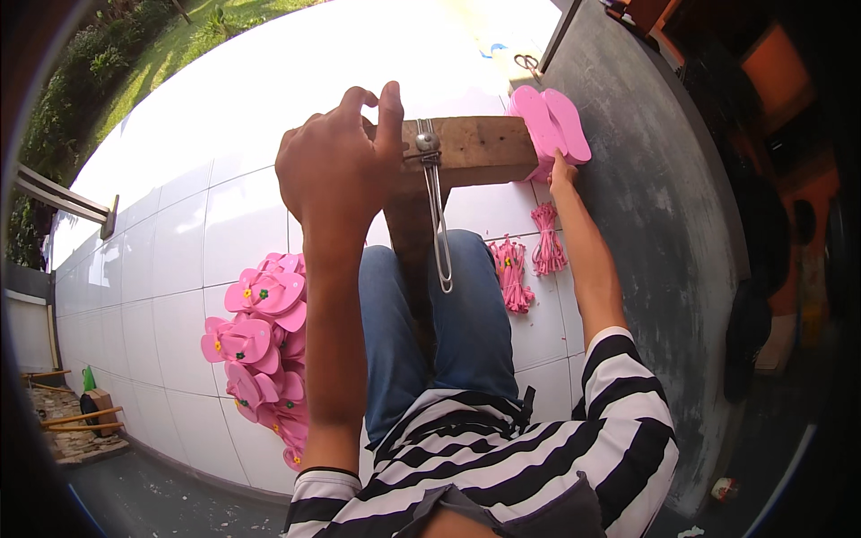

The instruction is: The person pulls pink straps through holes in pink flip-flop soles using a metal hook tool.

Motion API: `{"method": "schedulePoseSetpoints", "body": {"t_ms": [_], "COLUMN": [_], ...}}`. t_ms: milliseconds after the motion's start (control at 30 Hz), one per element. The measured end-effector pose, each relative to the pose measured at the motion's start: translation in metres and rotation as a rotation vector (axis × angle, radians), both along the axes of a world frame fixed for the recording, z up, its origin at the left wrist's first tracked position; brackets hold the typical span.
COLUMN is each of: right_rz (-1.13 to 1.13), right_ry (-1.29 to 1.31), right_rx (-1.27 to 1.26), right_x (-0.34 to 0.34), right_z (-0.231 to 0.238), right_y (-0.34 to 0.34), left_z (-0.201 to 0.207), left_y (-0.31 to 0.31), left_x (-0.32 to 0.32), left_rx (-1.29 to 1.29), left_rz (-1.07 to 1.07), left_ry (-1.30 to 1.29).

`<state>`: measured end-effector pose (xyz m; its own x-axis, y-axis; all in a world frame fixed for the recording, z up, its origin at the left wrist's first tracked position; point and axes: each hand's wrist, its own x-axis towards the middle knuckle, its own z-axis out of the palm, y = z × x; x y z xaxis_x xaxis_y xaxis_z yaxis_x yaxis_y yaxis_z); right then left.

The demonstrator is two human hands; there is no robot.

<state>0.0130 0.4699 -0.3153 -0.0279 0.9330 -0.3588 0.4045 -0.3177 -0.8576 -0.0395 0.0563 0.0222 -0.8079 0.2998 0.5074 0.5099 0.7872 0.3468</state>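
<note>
A wooden beam (pixel 489 148) extends across in front of me, above my knees. Fixed on it is a metal piece with a round head and a long wire loop (pixel 439 224) hanging down. My left hand (pixel 336 166) is raised at the beam's left end, thumb and forefinger apart; nothing shows in it, though its palm side is hidden. At the beam's right end is a stack of pink flip-flop soles (pixel 549 121). My right hand (pixel 563 175) grips the near edge of a sole there, thumb on top; its other fingers are mostly hidden.
Finished pink flip-flops with small flowers (pixel 265 305) lie heaped on the white tiles at left. Two bundles of pink straps (pixel 511 278) rest right of my knees. Scissors (pixel 526 63) lie beyond the soles. A grey wall (pixel 646 224) rises on the right.
</note>
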Motion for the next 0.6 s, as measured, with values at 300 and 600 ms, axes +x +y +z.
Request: {"method": "schedulePoseSetpoints", "body": {"t_ms": [300,600], "right_rz": [-0.051,0.268], "right_ry": [-0.133,1.271], "right_rx": [0.173,-0.505], "right_x": [0.002,0.076], "right_z": [-0.034,0.090], "right_y": [0.054,-0.125], "left_z": [-0.003,-0.007], "left_y": [0.005,-0.012], "left_x": [-0.001,-0.001], "left_rx": [0.079,0.249], "left_rz": [-0.023,-0.105], "left_ry": [0.028,0.171]}}
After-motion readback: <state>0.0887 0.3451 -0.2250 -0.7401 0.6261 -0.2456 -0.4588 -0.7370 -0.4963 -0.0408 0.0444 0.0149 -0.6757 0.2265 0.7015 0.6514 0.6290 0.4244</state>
